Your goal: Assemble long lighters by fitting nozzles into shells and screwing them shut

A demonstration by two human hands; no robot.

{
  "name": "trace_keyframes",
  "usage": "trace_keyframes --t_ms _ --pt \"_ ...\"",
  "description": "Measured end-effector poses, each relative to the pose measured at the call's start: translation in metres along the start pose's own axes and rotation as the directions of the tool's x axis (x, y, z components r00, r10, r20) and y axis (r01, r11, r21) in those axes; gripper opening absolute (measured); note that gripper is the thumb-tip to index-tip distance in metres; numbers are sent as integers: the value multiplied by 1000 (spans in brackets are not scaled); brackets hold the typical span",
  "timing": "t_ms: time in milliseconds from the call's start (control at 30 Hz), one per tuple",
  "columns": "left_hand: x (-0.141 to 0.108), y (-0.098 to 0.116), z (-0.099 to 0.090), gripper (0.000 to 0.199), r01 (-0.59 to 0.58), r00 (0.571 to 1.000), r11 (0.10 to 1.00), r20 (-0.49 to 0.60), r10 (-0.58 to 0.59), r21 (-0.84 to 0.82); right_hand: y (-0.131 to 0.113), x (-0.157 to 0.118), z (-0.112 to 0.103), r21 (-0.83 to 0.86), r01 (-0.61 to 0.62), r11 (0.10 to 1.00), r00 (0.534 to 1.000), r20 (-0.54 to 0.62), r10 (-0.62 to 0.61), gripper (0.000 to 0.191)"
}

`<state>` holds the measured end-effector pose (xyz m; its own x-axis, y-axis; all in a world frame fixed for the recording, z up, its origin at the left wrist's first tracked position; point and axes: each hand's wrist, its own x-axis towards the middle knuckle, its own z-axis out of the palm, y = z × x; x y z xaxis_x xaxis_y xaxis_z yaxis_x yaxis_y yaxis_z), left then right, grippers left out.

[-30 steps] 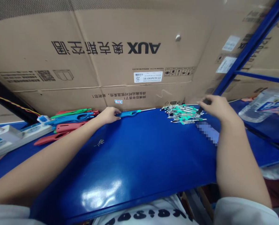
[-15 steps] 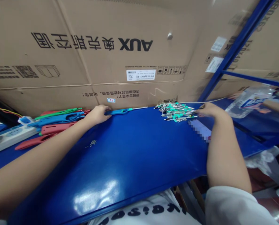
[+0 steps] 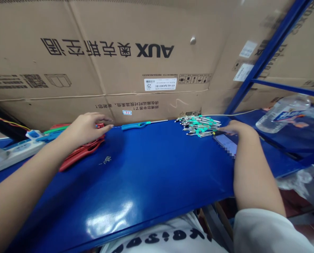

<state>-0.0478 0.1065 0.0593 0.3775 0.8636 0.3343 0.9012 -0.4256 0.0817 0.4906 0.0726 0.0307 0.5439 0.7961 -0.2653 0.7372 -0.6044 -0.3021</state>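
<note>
My left hand [image 3: 87,130] hovers over the red lighter bodies [image 3: 84,153], fingers stretched forward and thumb apart, holding nothing. A little to its right, a blue long-nosed lighter [image 3: 134,126] with a thin metal nozzle lies on the blue tabletop [image 3: 157,168]. At the right edge of a pile of thin metal rods with green parts [image 3: 197,124], my right hand [image 3: 232,127] has its fingertips drawn together. What they pinch, if anything, is too small to make out. A phone [image 3: 226,144] lies just below that hand, partly behind the forearm.
A large cardboard sheet [image 3: 135,21] stands along the back. At the left is a white power strip [image 3: 25,151]; small pale bits [image 3: 107,160] lie near the middle left. A clear plastic bottle [image 3: 282,114] and a blue metal frame post [image 3: 273,49] are at the right.
My left hand has let go of the blue lighter and moved left over the red bodies. The lighter stays on the table. My right hand remains by the pile.
</note>
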Motion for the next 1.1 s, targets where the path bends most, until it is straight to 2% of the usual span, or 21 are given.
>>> trace_keyframes --t_ms 100,200,267,333,400,467,533,567,600,633,667,733,833,1000,1100 --pt "-18 -10 -8 48 48 999 999 -25 -47 25 -1 -3 -3 28 26 999 999 -39 -25 28" --pt "-36 -18 -11 50 79 997 996 -30 -77 47 -8 -14 -9 90 111 990 986 -135 -99 29" --pt "-45 -23 -12 51 127 992 990 -26 -125 60 -18 -24 -10 159 219 963 959 -215 -183 24" --pt "-51 -28 -12 50 197 980 978 -15 -196 71 -32 -35 -6 289 401 869 903 -286 -321 19" --pt "-54 -34 -10 50 246 969 966 -9 -246 73 -49 -43 5 443 598 668 801 -346 -488 23" --pt "-55 -41 -8 52 252 968 965 -10 -252 79 -68 -49 22 485 731 480 675 -415 -610 26" --pt "-56 -47 -5 58 236 972 968 -6 -236 90 -85 -53 40 328 857 397 514 -513 -687 23" --pt "-57 -50 -4 61 234 972 967 4 -236 97 -92 -55 49 198 904 380 426 -509 -748 20" --pt "-57 -53 -3 64 240 970 965 16 -243 102 -97 -56 57 87 929 361 357 -472 -806 16" --pt "-58 -55 -2 66 249 967 963 30 -253 101 -101 -57 64 -1 940 340 310 -406 -859 13" --pt "-59 -56 -2 67 257 964 962 45 -262 95 -103 -57 71 -55 946 320 286 -325 -901 12" --pt "-60 -58 -2 68 246 967 966 55 -250 78 -104 -54 81 -94 949 302 284 -171 -944 16" --pt "-62 -61 -5 65 187 981 980 42 -190 74 -100 -45 93 -124 933 338 337 -24 -941 21" --pt "-66 -70 -11 57 136 987 981 60 -146 141 -97 -34 101 -147 873 464 467 -18 -884 23" --pt "-68 -75 -14 50 122 991 974 37 -131 191 -98 -35 99 -193 848 493 498 -30 -867 22"
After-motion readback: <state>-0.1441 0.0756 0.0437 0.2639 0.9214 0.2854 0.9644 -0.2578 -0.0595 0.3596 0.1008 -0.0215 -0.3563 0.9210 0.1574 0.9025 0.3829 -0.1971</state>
